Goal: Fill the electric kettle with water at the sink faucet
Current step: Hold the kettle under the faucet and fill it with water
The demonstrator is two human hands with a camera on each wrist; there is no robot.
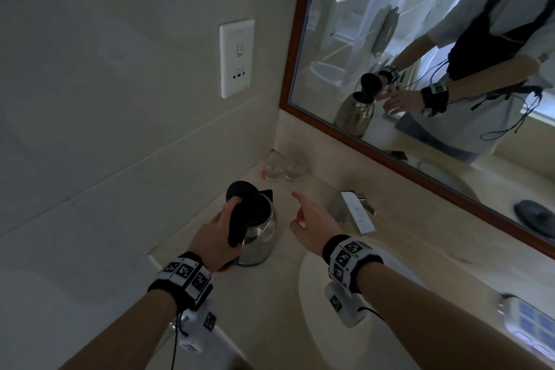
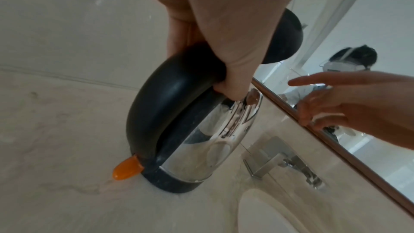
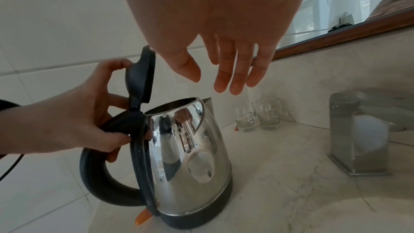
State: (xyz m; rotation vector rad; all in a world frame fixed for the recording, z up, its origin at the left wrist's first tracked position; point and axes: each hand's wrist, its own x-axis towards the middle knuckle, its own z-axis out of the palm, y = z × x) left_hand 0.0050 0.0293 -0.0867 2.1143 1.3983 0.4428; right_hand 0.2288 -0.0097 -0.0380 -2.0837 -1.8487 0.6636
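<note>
Left hand grips the open-lidded kettle by its handle; right hand, fingers loose, hovers; next, carry to the faucet at three o'clock.

Dim, soft daylight; glare on the kettle; wide-angle bending at edges, slight blur throughout.

Marble counter: kettle, glasses.

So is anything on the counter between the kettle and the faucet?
Nothing visible. The kettle, gripped by the left hand, has bare counter towards the faucet. The two glasses stand behind that path; the right hand hovers above it.
</note>
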